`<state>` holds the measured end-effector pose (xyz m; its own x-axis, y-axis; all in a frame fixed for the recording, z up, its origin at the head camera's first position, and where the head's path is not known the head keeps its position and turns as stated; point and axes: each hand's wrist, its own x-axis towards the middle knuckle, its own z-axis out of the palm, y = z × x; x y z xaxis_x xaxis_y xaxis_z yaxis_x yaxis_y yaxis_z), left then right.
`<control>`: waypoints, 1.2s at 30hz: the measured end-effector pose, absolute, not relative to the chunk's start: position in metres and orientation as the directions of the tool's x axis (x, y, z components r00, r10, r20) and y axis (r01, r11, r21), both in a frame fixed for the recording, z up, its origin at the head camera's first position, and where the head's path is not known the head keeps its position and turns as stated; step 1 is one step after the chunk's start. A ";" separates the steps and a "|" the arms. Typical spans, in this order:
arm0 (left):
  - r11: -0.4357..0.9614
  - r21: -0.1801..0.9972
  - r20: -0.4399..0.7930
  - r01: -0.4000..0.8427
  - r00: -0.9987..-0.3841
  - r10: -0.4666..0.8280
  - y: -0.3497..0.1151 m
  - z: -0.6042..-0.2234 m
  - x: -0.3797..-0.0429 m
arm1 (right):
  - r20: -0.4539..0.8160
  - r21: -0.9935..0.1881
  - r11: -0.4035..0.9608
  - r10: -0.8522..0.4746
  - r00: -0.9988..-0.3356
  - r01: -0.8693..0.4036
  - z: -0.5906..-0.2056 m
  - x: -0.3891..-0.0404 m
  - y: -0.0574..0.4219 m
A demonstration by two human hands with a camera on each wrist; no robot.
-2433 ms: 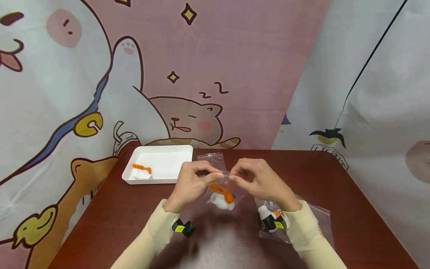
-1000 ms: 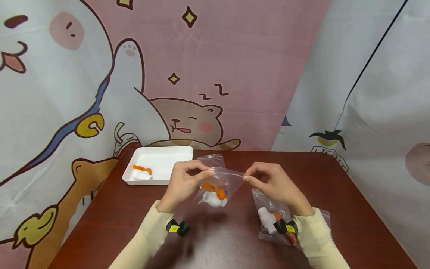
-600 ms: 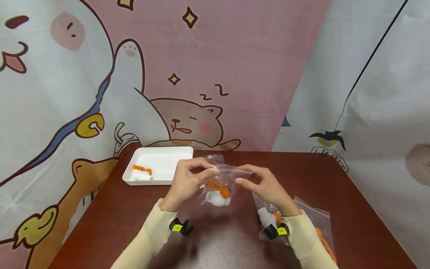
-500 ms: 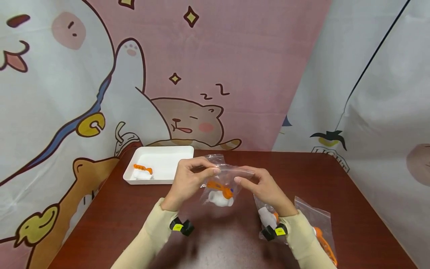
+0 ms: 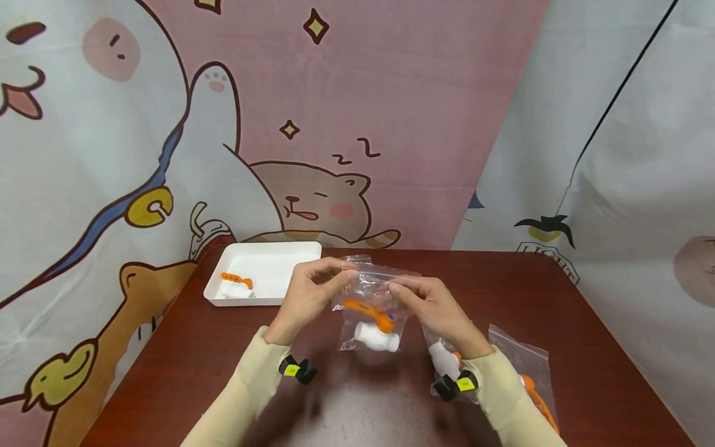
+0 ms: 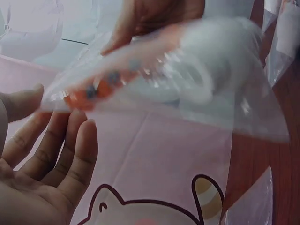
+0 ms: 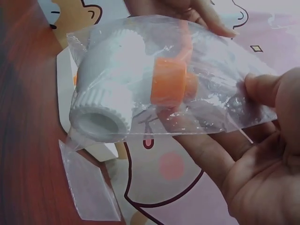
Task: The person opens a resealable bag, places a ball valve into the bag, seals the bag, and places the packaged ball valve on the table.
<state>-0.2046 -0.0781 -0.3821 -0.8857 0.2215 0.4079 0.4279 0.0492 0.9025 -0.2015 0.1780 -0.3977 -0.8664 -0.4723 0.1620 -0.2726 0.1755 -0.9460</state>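
A cartoon-printed cloth (image 5: 441,112) hangs behind the reddish-brown table (image 5: 346,410), a sleepy bear at its middle. Taking the clear zip bag (image 5: 371,282) as the clock's centre, I see the person's forearms come in from seven and five o'clock in cream sleeves (image 5: 234,392). The left hand (image 5: 314,292) pinches the bag's top edge near ten o'clock; the right hand (image 5: 438,310) grips it near two, thumb on the near face. Between them the bag hangs above the table, holding an orange handle (image 5: 365,310) and, below that, a white fitting (image 5: 377,337).

At ten o'clock stands a white tray (image 5: 285,267) with a similar pair; at four, partly behind the right sleeve, lie two more filled bags (image 5: 516,347).

The left wrist camera, though blurred, shows dark spots in a row along the handle. The right wrist camera shows the fitting's ribbed collar and hollow round mouth, plus a flat loose bag (image 7: 89,192) that the head view catches only as a strip at twelve.
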 end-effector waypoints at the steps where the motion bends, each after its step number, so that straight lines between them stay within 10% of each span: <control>1: 0.047 0.903 0.406 0.427 -0.884 0.232 -0.079 -0.383 -0.206 | 0.151 -0.948 0.183 -0.459 -0.876 -0.259 -0.397 -0.202 0.179; 10: 0.165 0.903 0.344 0.396 -0.898 0.275 -0.102 -0.396 -0.223 | -0.015 -0.971 0.228 -0.377 -0.926 -0.077 -0.394 -0.213 0.190; 36: 0.760 0.569 0.183 0.314 -0.949 0.256 -0.192 -0.489 -0.266 | -0.348 -0.938 0.187 -0.513 -0.785 0.293 -0.464 -0.236 0.214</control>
<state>-0.2658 -0.1922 -0.4888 -0.9493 0.2556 0.1831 0.3144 0.7598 0.5691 -0.2363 0.2144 -0.4640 -0.7850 -0.5126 -0.3479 0.2933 0.1871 -0.9375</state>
